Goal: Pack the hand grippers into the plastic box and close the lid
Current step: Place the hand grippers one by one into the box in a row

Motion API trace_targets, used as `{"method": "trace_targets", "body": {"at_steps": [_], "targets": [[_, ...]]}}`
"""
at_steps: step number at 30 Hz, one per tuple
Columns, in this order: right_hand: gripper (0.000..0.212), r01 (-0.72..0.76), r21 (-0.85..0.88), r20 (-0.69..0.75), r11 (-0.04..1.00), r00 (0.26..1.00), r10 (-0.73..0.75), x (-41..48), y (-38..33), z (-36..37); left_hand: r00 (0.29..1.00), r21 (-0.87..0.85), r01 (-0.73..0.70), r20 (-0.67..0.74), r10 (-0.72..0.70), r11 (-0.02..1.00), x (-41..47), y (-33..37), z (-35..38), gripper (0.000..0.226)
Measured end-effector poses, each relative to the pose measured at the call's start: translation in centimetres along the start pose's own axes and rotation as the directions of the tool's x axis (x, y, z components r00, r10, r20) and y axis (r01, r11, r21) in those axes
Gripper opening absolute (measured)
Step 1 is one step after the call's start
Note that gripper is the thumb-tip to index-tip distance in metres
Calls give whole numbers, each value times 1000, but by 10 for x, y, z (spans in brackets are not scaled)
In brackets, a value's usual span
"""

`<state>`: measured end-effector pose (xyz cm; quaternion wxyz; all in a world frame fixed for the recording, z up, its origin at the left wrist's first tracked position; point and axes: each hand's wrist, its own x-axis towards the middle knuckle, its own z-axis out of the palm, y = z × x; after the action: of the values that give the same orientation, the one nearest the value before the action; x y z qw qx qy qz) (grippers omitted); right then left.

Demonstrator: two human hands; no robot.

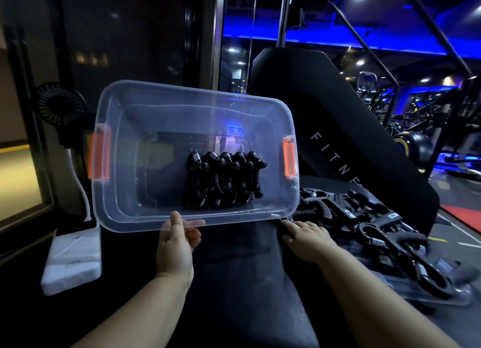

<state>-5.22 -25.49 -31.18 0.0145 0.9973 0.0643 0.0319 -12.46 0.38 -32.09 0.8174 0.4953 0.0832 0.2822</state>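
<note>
A clear plastic box (pixel 125 191) with orange latches is tilted up toward me, its open top facing the camera. Inside it, several black hand grippers (pixel 225 180) stand in a tight row on the right half of the bottom. My left hand (pixel 177 239) pinches the box's near rim, thumb on top and fingers curled beneath. My right hand (pixel 305 237) lies with straight fingers on the dark surface beside the box's right corner, fingertips at a pile of loose black hand grippers (pixel 385 233). The loose grippers lie on a clear flat plastic piece (pixel 442 299), possibly the lid.
A white foam block (pixel 71 259) lies at the left. A small black fan (pixel 59 107) stands behind the box on the left. A black padded machine part (pixel 338 129) marked FITNE rises behind the grippers. Gym equipment fills the far right.
</note>
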Motion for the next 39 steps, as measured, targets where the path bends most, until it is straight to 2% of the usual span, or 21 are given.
{"method": "trace_targets", "body": {"at_steps": [6, 16, 25, 29, 32, 35, 39], "targets": [[56, 50, -21, 60, 999, 997, -49, -20, 0, -4, 1000, -1, 4, 2, -4, 1000, -2, 2, 1, 29], [53, 174, 49, 58, 984, 983, -176, -63, -9, -2, 1000, 12, 8, -6, -8, 1000, -1, 2, 0, 29], [48, 208, 141, -25, 968, 978, -206, -90, -8, -1, 1000, 10, 10, -9, -10, 1000, -1, 1, 1, 29], [42, 257, 237, -167, 937, 961, -222, -99, -8, -5, 1000, 13, 16, -7, -16, 1000, 0, 0, 1, 29], [49, 302, 255, -248, 918, 939, -240, -104, -10, -5, 1000, 14, 11, -5, -11, 1000, 0, 0, 1, 29], [47, 327, 264, -269, 907, 928, -256, -102, -10, -3, 1000, 14, 5, -3, -5, 1000, 0, -1, 0, 29], [39, 327, 372, -275, 869, 933, -233, -100, -8, -2, 1000, 8, 6, -3, -6, 1000, 0, 0, 0, 29]]}}
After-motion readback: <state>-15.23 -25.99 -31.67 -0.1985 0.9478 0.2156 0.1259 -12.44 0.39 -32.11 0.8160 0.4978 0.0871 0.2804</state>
